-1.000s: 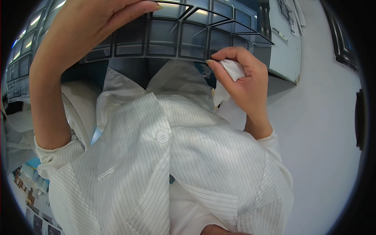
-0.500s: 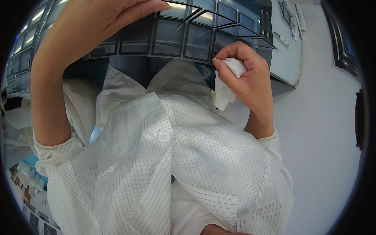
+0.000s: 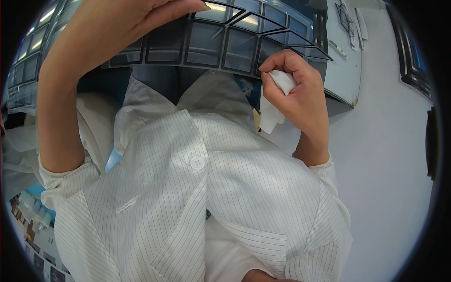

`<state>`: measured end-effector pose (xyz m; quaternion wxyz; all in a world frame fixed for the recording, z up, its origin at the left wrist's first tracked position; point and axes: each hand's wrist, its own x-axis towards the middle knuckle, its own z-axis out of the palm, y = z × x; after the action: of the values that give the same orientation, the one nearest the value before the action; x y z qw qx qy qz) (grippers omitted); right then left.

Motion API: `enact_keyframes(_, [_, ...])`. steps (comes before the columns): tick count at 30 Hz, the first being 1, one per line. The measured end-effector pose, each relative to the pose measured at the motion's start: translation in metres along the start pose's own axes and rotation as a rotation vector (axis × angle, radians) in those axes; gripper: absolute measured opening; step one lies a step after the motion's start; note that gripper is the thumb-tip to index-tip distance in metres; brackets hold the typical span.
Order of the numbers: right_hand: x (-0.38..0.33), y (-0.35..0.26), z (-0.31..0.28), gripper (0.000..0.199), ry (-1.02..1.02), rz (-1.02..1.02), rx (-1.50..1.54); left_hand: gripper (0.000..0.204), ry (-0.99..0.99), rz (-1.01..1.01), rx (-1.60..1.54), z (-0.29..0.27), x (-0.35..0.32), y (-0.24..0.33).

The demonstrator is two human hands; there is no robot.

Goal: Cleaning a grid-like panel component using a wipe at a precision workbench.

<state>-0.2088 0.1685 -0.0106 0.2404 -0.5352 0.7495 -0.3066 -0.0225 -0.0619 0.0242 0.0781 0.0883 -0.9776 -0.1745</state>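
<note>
A sheet of clear rectangular panels with black borders (image 3: pixel 204 44) spans the top of the view. Over its left part reaches my left hand (image 3: pixel 162 14), thumb stretched out across the panels; its other fingers are cut off by the upper edge. At the sheet's near right edge is my right hand (image 3: pixel 298 84), closed, with thumb and forefinger tips pinched together there. A crumpled white wipe (image 3: pixel 271 113) is tucked in this hand and hangs down below it. Whether the fingertips also grip the sheet's edge cannot be made out.
More black-bordered panels (image 3: pixel 23 70) lie at the far left. On the right is a pale cabinet or bench surface (image 3: pixel 340 77) with a dark wire-like item on it. My lap (image 3: pixel 211 91) is directly below the sheet. Small bottles (image 3: pixel 40 211) stand at lower left.
Almost nothing differs. The sheet and both hands sit very slightly further right, and the wipe has shifted with my right hand.
</note>
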Motion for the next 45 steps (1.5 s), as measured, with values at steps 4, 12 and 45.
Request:
enact_keyframes(4, [-0.005,-0.003,-0.005,0.016,0.008,0.037,0.01,0.031,0.018,0.0,-0.037,0.001,0.0,-0.001])
enact_keyframes(12, [-0.006,0.005,0.0,0.017,0.048,-0.075,0.053,0.033,0.0,0.006,0.003,-0.001,0.003,-0.002])
enact_keyframes(45, [-0.019,0.008,-0.004,0.023,0.075,-0.297,-0.313,0.03,-0.049,-0.096,-0.052,-0.003,0.004,0.011])
